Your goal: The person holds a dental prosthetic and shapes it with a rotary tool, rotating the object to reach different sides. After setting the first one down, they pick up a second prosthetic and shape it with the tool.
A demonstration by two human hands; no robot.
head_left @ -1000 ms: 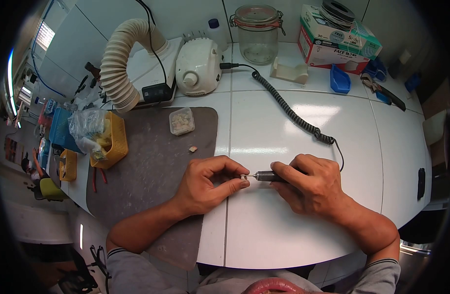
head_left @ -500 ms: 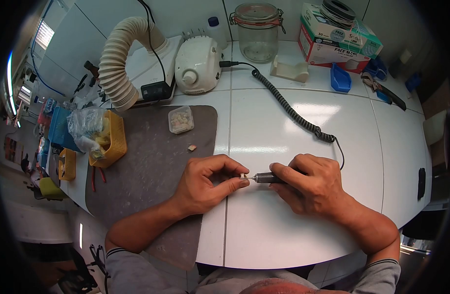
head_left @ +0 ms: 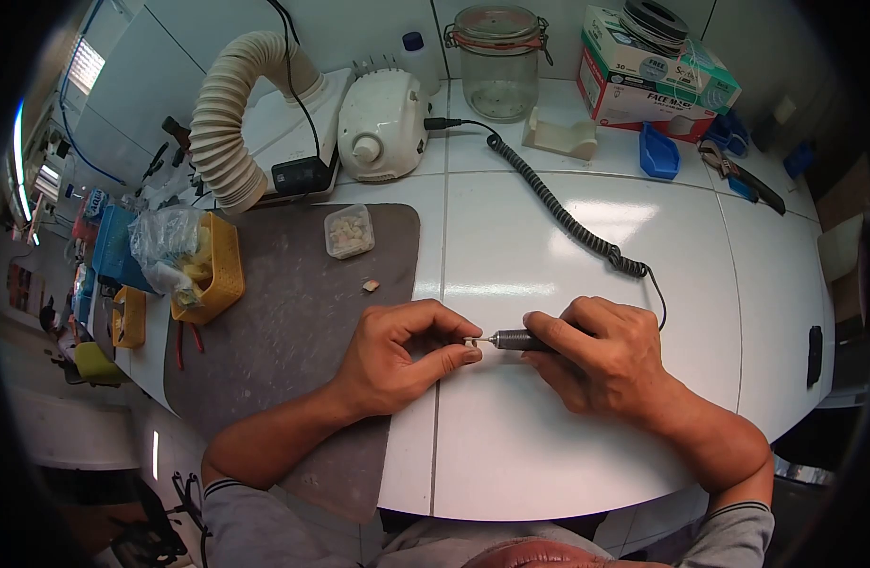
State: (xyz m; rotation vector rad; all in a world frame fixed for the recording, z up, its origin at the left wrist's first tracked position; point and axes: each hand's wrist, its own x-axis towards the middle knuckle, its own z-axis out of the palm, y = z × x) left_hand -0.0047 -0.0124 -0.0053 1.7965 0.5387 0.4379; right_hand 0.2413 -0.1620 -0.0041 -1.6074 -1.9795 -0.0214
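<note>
My left hand (head_left: 402, 348) pinches a small pale piece (head_left: 472, 345) between thumb and index finger, most of it hidden by the fingertips. A dark rotary handpiece (head_left: 520, 341) lies in the closed grip of my right hand (head_left: 601, 352). Its thin metal bit points left and meets the small piece at my left fingertips. From behind my right hand a black coiled cord (head_left: 558, 210) runs up to a white control unit (head_left: 383, 128) with a round knob. Near my left hand, a small light-brown chip (head_left: 371, 286) rests on the grey mat (head_left: 293, 350).
A clear tub of pale pieces (head_left: 349, 232) sits on the mat. Left of it are a yellow basket (head_left: 229, 275) and red-handled pliers (head_left: 189, 346). Behind stand a ribbed hose (head_left: 217, 114), a glass jar (head_left: 497, 71), a face mask box (head_left: 643, 80) and a blue tray (head_left: 658, 151).
The handpiece's front end has risen slightly, and its bit now sits a little higher against the small piece. Both hands stay in almost the same place.
</note>
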